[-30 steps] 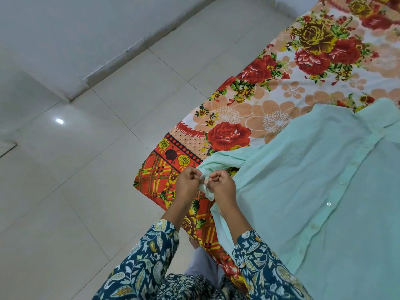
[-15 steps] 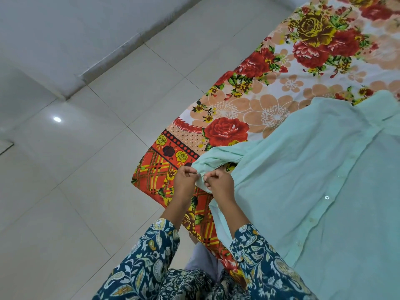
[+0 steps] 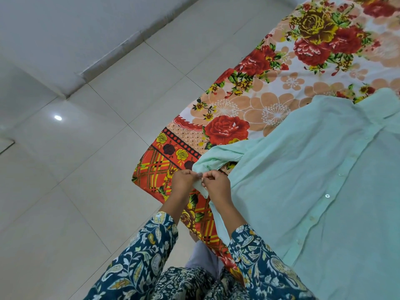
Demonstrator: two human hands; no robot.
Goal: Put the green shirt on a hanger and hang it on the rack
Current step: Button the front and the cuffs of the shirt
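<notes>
Left hand (image 3: pixel 183 183): fingers curled, pinching the sleeve cuff (image 3: pixel 202 167).
Right hand (image 3: pixel 217 187): pinching the same cuff, just beside the left.
Green shirt (image 3: pixel 313 180): spread flat, buttoned, on the floral sheet (image 3: pixel 238 105).
Floor (image 3: pixel 86 180): pale tiles beside the sheet.

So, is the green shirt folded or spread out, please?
Spread out: the shirt lies flat, buttons up, on the floral sheet, one sleeve bunched.
</notes>
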